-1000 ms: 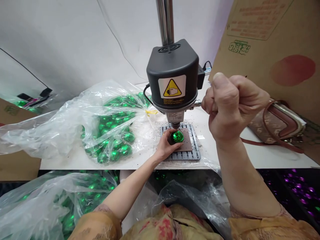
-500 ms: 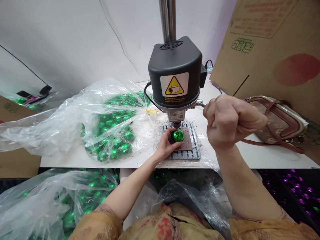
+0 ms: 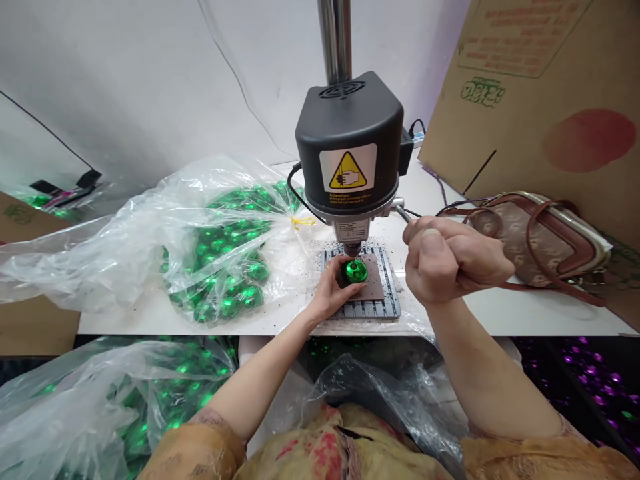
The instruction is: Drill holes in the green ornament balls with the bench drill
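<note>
A small black drill press [image 3: 349,143] stands on the white table [image 3: 525,313], its bit down on a shiny green ball [image 3: 355,271]. My left hand [image 3: 330,290] grips that green ball on a brown pad [image 3: 374,289] over the ribbed base plate [image 3: 389,308]. My right hand [image 3: 450,257] is closed in a fist around the press's lever handle [image 3: 403,213], low at the right of the machine.
A clear plastic bag of several green balls [image 3: 220,260] lies left of the press. Another such bag [image 3: 125,400] sits below the table edge. A brown handbag [image 3: 545,240] and a cardboard box [image 3: 550,100] stand at the right. Purple balls [image 3: 595,380] lie at lower right.
My right hand has pulled the lever handle downward, from beside the motor housing to near table height. The left hand and green ball have stayed under the bit.
</note>
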`<state>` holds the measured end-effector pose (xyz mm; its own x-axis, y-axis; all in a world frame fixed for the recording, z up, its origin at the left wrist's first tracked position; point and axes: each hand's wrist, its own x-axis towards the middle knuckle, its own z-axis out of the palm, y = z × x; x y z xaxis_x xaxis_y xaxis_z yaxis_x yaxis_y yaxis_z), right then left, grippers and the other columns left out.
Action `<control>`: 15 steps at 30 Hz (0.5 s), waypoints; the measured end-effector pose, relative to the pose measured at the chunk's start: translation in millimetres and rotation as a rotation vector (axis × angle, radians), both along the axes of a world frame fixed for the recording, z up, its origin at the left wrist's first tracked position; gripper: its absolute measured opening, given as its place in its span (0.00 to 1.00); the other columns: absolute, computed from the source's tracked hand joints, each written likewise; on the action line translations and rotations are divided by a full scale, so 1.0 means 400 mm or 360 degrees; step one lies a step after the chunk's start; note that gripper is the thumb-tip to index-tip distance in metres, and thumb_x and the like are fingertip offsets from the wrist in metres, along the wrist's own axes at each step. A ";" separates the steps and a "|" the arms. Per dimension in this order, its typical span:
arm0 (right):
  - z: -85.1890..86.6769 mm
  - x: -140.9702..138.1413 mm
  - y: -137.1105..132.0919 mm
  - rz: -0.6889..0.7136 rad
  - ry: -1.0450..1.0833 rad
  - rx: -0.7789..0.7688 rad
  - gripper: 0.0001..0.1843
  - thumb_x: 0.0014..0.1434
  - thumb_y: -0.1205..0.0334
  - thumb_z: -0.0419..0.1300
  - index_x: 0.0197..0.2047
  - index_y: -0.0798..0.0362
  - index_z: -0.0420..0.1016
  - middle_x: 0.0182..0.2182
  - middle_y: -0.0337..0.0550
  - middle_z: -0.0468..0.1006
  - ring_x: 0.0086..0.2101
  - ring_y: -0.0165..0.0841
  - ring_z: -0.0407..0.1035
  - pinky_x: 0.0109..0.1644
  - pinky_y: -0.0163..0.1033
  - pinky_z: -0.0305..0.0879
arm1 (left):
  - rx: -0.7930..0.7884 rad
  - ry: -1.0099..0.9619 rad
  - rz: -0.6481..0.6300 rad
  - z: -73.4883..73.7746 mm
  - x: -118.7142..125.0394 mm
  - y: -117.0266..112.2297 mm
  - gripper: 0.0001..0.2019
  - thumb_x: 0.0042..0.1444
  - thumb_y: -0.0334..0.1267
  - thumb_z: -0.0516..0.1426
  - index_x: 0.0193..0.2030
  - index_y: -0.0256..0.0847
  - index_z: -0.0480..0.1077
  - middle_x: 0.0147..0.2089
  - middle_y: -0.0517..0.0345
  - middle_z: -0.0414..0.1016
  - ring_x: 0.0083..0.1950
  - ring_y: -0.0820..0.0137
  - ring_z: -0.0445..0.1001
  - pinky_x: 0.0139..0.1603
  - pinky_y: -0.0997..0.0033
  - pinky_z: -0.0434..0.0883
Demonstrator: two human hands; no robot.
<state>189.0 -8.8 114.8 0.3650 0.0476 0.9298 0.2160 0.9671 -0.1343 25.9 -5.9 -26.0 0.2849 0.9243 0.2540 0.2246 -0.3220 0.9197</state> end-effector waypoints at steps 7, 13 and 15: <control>-0.019 0.005 -0.001 0.0007 -0.0043 0.0019 0.24 0.54 0.72 0.56 0.19 0.52 0.41 0.14 0.32 0.48 0.15 0.21 0.48 0.18 0.36 0.49 | -0.0022 -0.0038 0.0010 -0.003 0.000 -0.002 0.27 0.49 0.44 0.69 0.54 0.44 0.66 0.56 0.49 0.70 0.58 0.56 0.70 0.60 0.53 0.67; -0.030 0.003 0.005 0.0045 -0.0064 0.0086 0.23 0.53 0.75 0.55 0.20 0.53 0.42 0.15 0.32 0.50 0.16 0.20 0.48 0.19 0.34 0.50 | 0.0014 -0.0012 0.0012 -0.007 0.000 0.001 0.27 0.48 0.44 0.69 0.53 0.44 0.66 0.55 0.49 0.70 0.59 0.56 0.69 0.62 0.52 0.66; -0.036 0.005 0.001 0.0046 -0.0088 0.0091 0.22 0.53 0.75 0.54 0.20 0.53 0.42 0.16 0.32 0.50 0.17 0.19 0.48 0.19 0.33 0.50 | 0.0011 0.0005 0.0026 -0.005 0.000 0.001 0.27 0.48 0.44 0.69 0.53 0.44 0.66 0.55 0.50 0.71 0.58 0.56 0.70 0.61 0.52 0.66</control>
